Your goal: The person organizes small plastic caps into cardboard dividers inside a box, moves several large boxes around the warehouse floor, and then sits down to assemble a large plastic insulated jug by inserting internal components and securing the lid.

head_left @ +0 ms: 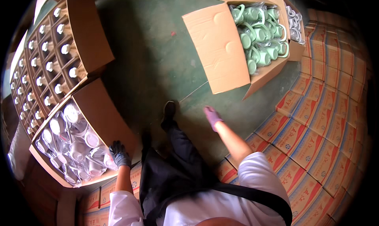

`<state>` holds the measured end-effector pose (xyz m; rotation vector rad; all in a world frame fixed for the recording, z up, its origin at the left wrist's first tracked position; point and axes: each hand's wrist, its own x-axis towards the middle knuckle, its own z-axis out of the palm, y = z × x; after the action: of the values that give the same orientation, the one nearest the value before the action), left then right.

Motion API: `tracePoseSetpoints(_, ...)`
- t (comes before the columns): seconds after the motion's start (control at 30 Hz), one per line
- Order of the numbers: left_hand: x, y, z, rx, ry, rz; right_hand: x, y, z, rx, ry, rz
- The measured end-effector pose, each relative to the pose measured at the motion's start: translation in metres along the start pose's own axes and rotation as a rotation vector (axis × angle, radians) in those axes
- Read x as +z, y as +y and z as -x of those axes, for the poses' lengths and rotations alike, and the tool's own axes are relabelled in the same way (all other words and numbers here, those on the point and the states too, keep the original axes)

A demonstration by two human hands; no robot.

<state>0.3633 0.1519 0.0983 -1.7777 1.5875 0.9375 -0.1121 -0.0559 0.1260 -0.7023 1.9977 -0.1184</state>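
My left hand (119,155), in a dark grey glove, touches the right edge of an open carton (103,111) at the left. Its fingers are stretched and apart over the rim, beside the nearest wrapped cup. Inside are several pale, pinkish-white cups (79,151) in clear plastic bags. My right hand (212,116), in a purple glove, is held out over the green floor with its fingers extended. Nothing shows in it, though its palm side is partly hidden. The nearest thing ahead of it is an open carton (219,48) of bagged light green cups (258,34) with looped handles.
At the far left, divided cartons (89,32) hold rows of white-capped bottles (49,66). A carton of grey-white handled items (294,24) stands behind the green cups. Stacked printed boxes (304,135) line the right side and continue behind me. The green floor (150,40) lies between.
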Motion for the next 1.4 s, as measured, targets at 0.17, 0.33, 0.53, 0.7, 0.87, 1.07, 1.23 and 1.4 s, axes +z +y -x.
tracePoseSetpoints(0.17,-0.068,0.035,-0.032,-0.164,-0.444,-0.058,-0.107,0.001,-0.037,0.197,-0.014,-0.068)
tracePoseSetpoints(0.33,-0.114,0.052,-0.077,-0.158,-0.627,0.251,-0.112,-0.118,-0.083,-0.131,-0.213,0.483)
tracePoseSetpoints(0.53,-0.058,-0.017,-0.214,0.171,-0.362,0.356,-0.079,-0.392,-0.211,-1.075,0.276,0.909)
tracePoseSetpoints(0.7,-0.250,-0.019,-0.291,-0.062,-0.026,0.748,-0.093,-0.462,-0.336,-0.595,0.350,1.340)
tracePoseSetpoints(0.87,-0.363,-0.017,-0.318,-0.299,0.103,1.533,-0.105,-0.473,-0.418,-0.047,-0.184,1.185)
tracePoseSetpoints(1.07,-0.387,0.018,-0.319,-0.461,0.015,1.309,-0.163,-0.530,-0.525,0.261,0.256,0.262)
tracePoseSetpoints(1.23,-0.457,0.094,-0.370,-0.440,-0.044,1.281,-0.225,-0.561,-0.648,-0.244,0.734,0.726)
tracePoseSetpoints(1.4,-0.437,0.100,-0.377,-0.227,-0.103,0.964,-0.263,-0.605,-0.716,0.027,0.604,0.256)
